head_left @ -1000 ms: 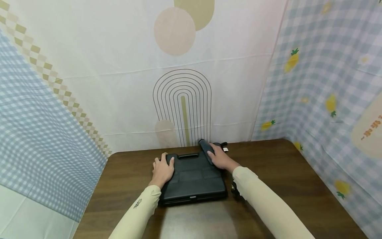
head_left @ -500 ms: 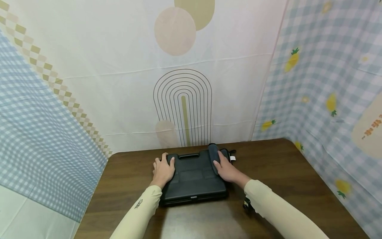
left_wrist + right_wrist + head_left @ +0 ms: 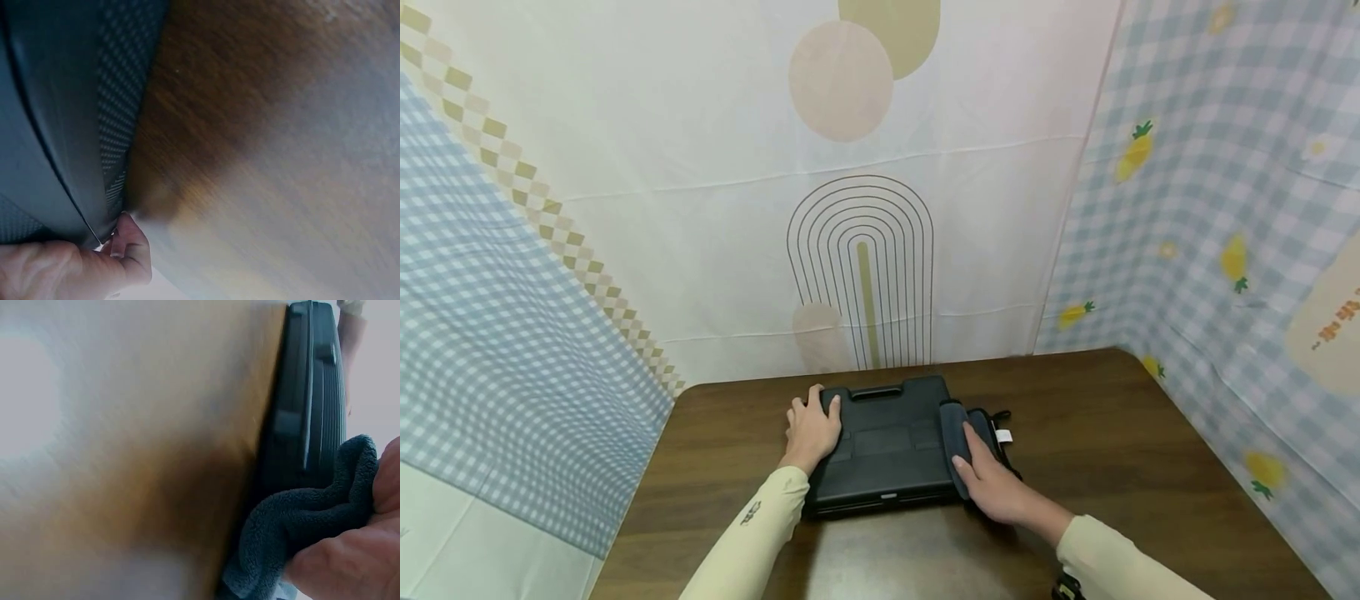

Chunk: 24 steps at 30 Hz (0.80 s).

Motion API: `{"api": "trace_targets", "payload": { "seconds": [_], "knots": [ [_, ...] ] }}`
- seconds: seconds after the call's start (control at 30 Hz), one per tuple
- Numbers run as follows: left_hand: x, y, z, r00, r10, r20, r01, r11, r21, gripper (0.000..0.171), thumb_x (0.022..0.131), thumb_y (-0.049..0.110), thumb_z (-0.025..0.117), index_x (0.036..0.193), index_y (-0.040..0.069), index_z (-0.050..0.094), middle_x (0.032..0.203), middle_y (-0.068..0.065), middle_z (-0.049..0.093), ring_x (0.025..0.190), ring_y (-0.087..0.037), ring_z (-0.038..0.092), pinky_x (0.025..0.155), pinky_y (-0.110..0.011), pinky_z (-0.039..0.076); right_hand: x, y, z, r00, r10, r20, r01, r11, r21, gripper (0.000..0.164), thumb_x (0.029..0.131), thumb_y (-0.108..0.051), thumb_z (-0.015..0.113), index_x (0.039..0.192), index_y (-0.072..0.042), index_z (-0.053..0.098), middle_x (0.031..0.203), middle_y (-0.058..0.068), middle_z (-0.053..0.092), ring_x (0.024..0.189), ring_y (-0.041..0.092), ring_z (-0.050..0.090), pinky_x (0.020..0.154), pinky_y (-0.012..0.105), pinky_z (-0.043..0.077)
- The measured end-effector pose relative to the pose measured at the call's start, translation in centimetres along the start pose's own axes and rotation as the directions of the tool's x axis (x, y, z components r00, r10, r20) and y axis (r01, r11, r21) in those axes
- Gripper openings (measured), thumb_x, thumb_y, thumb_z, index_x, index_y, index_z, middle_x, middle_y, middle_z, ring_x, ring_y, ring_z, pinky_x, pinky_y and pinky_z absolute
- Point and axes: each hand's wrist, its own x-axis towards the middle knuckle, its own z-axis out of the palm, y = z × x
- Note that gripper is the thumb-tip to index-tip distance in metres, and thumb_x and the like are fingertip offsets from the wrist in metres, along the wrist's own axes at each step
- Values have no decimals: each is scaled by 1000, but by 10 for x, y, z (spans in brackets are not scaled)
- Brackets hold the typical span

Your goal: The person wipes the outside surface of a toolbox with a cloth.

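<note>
A flat black plastic carrying case (image 3: pixel 880 446) lies on the wooden table, its handle on the far side and a small latch on the near edge. My left hand (image 3: pixel 809 432) grips the case's left side, thumb on top and fingers over the edge. In the left wrist view, curled fingers (image 3: pixel 132 247) show at the case's corner. My right hand (image 3: pixel 996 487) holds a folded dark blue-grey plush cloth (image 3: pixel 953 433) with black edging against the case's right side. In the right wrist view the cloth (image 3: pixel 300 515) bunches over the case's edge under the hand.
The brown table (image 3: pixel 1097 450) extends on both sides of the case and toward me. A white printed curtain (image 3: pixel 730 250) hangs right behind its far edge. Checked blue cloths (image 3: pixel 1187 208) hang at the left and right.
My right hand has slid the cloth from the case's far right corner along the right side toward me. The left hand and the case stay in place.
</note>
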Motion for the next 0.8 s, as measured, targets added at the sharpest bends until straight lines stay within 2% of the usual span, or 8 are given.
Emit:
{"api": "trace_targets", "payload": {
  "seconds": [0.17, 0.4, 0.6, 0.7, 0.8],
  "knots": [
    [-1, 1, 0, 1000, -1, 0, 1, 1000, 4, 60, 114, 50, 41, 164, 17, 37, 158, -34, 37, 140, -53, 42, 100, -72, 45, -13, 4, 8, 1000, -4, 14, 4, 1000, 11, 76, 118, -42, 33, 171, -5, -8, 180, 22, -8, 167, 45, -1, 132, 70, 11],
    [-2, 0, -2, 1000, 7, 1, -7, 1000, 2, 60, 114, 50, 41, 164, 17, 37, 157, -35, 39, 139, -52, 43, 98, -69, 47, -13, 11, 8, 1000, -22, 8, 22, 1000, 19, 79, 117, -47, 36, 172, -8, -6, 181, 22, -5, 167, 47, 1, 130, 72, 13],
    [-2, -2, -3, 1000, 10, 8, -10, 1000, 4, 60, 114, 50, 41, 164, 17, 37, 157, -36, 40, 138, -52, 43, 100, -68, 48, -9, 17, 2, 999, 46, -20, -46, 999, 18, 91, 110, -60, 49, 174, -17, 2, 182, 18, 5, 166, 47, 14, 127, 73, 23],
    [-3, -1, -3, 1000, 10, 19, -10, 1000, 2, 60, 114, 51, 40, 164, 17, 36, 158, -35, 39, 139, -52, 43, 102, -68, 47, -6, 20, 0, 997, 65, -30, -65, 998, -9, 98, 106, -64, 53, 174, -15, 3, 181, 19, 6, 166, 48, 14, 127, 75, 22],
    [-2, 0, -2, 1000, 11, 19, -11, 1000, 3, 60, 114, 51, 40, 164, 18, 36, 158, -35, 39, 140, -52, 43, 103, -68, 47, -4, 22, -1, 999, 47, -19, -48, 995, -83, 99, 107, -67, 49, 173, -11, 1, 181, 19, 5, 167, 48, 11, 127, 77, 16]
  ]
}}
